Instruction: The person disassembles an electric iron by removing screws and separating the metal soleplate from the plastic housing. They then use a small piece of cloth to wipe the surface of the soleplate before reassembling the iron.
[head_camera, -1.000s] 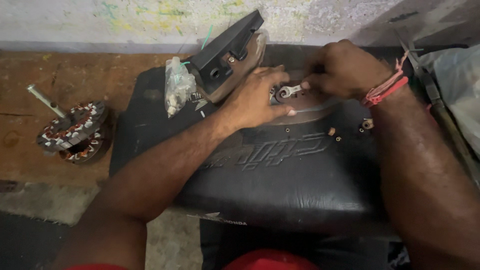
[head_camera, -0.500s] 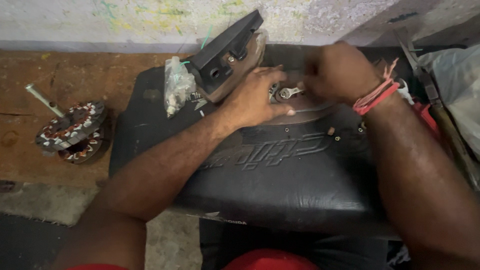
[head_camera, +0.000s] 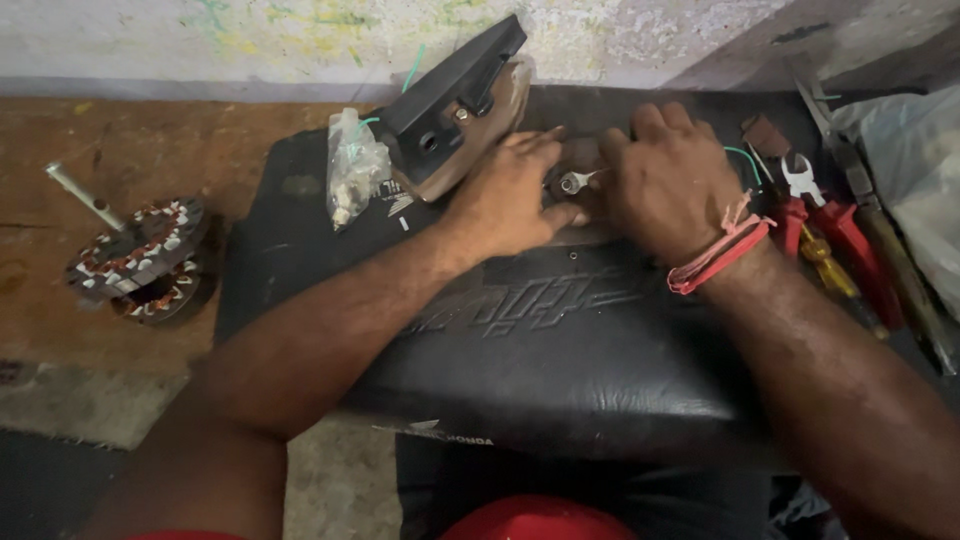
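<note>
Left hand (head_camera: 515, 205): curled on the black seat cushion (head_camera: 560, 350), fingertips pinching a small metal ring terminal (head_camera: 572, 183).
Right hand (head_camera: 670, 185): palm down, just beside the terminal; its fingertips are hidden, so the grip cannot be told.
Terminal: between both hands, mostly covered.
Iron (head_camera: 455, 105): tipped up behind the left hand.
Pliers (head_camera: 815, 215): right, partly hidden by the wrist.
Stator (head_camera: 140, 260): far left.
</note>
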